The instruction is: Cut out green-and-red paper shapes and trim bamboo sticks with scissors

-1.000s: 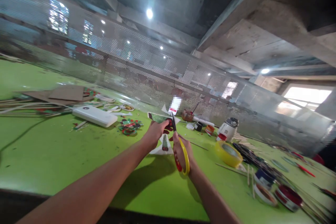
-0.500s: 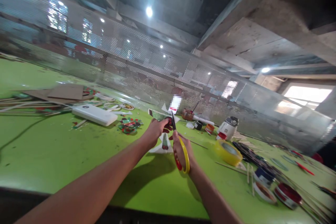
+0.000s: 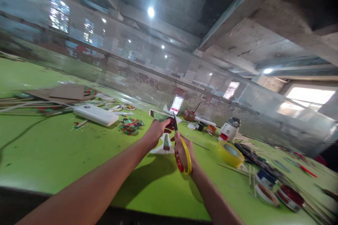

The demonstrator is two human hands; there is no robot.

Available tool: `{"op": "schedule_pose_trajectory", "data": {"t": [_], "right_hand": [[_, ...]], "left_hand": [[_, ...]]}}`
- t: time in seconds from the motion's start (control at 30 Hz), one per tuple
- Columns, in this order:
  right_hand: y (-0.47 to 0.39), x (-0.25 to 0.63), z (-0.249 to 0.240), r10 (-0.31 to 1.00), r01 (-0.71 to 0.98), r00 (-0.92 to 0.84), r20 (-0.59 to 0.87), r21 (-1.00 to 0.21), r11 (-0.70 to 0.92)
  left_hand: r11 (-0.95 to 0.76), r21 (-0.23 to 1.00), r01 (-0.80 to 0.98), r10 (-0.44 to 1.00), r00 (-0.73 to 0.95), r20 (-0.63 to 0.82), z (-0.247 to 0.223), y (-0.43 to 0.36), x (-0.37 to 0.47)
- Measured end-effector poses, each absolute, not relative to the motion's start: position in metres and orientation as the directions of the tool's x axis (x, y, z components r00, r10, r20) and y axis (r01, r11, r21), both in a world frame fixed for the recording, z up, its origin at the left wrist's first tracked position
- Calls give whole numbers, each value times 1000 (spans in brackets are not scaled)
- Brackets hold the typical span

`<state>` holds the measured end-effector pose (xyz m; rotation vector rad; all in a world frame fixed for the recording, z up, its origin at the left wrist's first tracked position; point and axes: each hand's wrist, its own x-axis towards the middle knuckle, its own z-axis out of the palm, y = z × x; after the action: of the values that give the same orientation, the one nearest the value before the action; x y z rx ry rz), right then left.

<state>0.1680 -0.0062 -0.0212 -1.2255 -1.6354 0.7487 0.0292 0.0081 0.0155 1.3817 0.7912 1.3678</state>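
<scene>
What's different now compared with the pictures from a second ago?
Nothing visibly changed beyond a very slight shift of the whole view; nothing was taken hold of or let go. The left hand still holds the painted piece, the right hand the scissors. The tape roll and white box stayed put.

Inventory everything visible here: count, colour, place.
table: one, green, foreground
scissors: one, yellow-red handles, centre
slim piece: one, mostly green, centre
paper piece: one, white-green, left of scissors
scraps: one pile, red-green, left
flat box: one, white, left
cardboard: at least two, brown, left
sticks: many, tan, both sides
tape roll: one, yellow, right
lidded container: one, white, rear right
small jars: at least two, black and orange, rear
tins: two, blue and dark red, front right
mesh screen: one, grey, rear
left hand: one, bare, gripping slim piece
right hand: one, bare, holding scissors
</scene>
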Motion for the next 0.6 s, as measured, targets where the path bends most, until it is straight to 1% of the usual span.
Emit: {"op": "schedule_pose_trajectory", "data": {"t": [0.13,0.23,0.33,0.47,0.6], "right_hand": [[-5,170,-21,947,395,-90,307,-862,317],[-5,170,-22,944,393,-121,306,-859,329],[-5,170,-22,939,372,-160,306,-862,344],[-7,168,-18,929,338,-172,327,-866,368],[-8,168,-14,914,365,-171,367,-838,405]], "left_hand": [[-260,932,-254,939,159,306,15,14,28],[-204,948,-244,954,166,248,16,19,23],[-197,957,-212,947,212,242,18,21,19],[-243,953,-181,924,255,284,15,22,16],[-414,901,-129,832,349,432,9,26,12]]}}
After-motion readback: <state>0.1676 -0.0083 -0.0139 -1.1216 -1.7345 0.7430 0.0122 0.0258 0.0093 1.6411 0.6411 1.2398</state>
